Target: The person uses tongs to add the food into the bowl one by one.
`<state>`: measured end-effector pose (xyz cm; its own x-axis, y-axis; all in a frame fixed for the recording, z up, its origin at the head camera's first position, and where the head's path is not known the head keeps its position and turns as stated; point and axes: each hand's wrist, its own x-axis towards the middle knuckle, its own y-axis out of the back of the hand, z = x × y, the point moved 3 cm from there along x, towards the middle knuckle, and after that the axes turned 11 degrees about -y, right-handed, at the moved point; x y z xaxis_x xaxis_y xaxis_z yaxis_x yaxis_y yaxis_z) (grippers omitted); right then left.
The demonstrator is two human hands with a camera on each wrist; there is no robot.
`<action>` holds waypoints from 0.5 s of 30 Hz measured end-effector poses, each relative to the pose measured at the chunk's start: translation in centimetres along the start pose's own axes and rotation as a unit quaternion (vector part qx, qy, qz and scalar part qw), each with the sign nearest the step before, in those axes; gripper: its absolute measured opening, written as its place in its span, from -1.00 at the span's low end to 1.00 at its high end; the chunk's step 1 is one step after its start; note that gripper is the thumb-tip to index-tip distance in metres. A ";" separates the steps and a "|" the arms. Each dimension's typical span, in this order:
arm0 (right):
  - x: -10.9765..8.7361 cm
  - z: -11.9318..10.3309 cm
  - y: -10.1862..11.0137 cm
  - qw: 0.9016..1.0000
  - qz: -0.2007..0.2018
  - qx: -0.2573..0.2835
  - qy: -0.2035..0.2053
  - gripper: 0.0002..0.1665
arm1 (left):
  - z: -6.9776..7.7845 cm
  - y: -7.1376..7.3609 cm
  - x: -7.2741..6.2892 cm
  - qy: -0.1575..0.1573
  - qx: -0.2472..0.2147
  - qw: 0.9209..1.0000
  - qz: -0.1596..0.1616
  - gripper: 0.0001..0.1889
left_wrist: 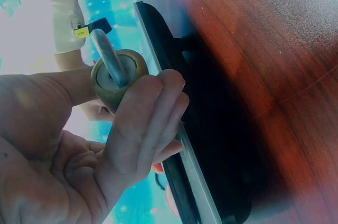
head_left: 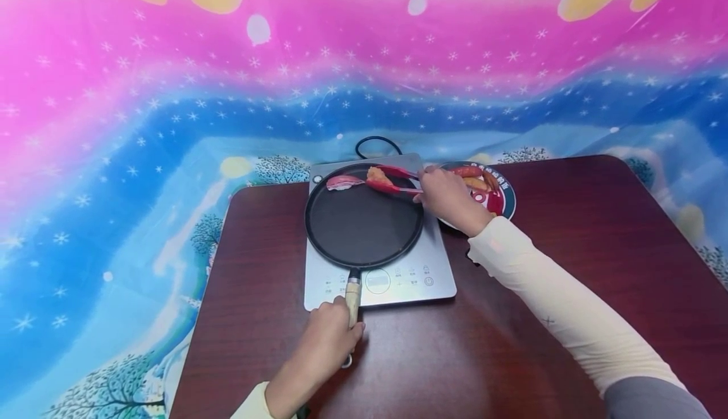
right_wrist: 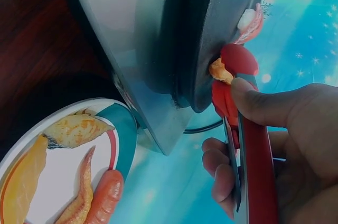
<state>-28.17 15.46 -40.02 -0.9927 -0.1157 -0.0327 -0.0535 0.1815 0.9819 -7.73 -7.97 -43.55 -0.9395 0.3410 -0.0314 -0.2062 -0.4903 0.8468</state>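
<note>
My left hand (head_left: 330,333) grips the wooden handle (head_left: 352,299) of a round black frying pan (head_left: 364,223); the metal hanging loop at the handle's end shows in the left wrist view. In my right hand (head_left: 452,198) is a pair of red-tipped tongs (head_left: 398,171), held over the pan's far right part. Between the tong tips sits a golden-brown fried food piece (head_left: 376,176). A pink and white slice of meat (head_left: 344,182) lies in the pan by the far left rim, just left of the tongs.
Under the pan is a silver induction cooker (head_left: 438,280), its black cord (head_left: 378,138) looping behind. To the right, partly behind my right hand, a plate (right_wrist: 124,129) holds a sausage (right_wrist: 105,197) and several other food pieces. A patterned cloth (head_left: 364,46) hangs behind the dark wooden table (head_left: 569,229).
</note>
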 end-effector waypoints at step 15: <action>-0.3 0.7 -0.2 0.999 -0.019 0.042 0.008 -0.30 | 0.0 0.0 0.0 -0.001 0.004 1.000 -0.002 -0.73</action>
<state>-27.94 16.11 -40.32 -0.9878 -0.1406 -0.0668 -0.1017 0.2579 0.9608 -7.73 -7.92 -43.57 -0.9381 0.3448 -0.0340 -0.2081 -0.4824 0.8509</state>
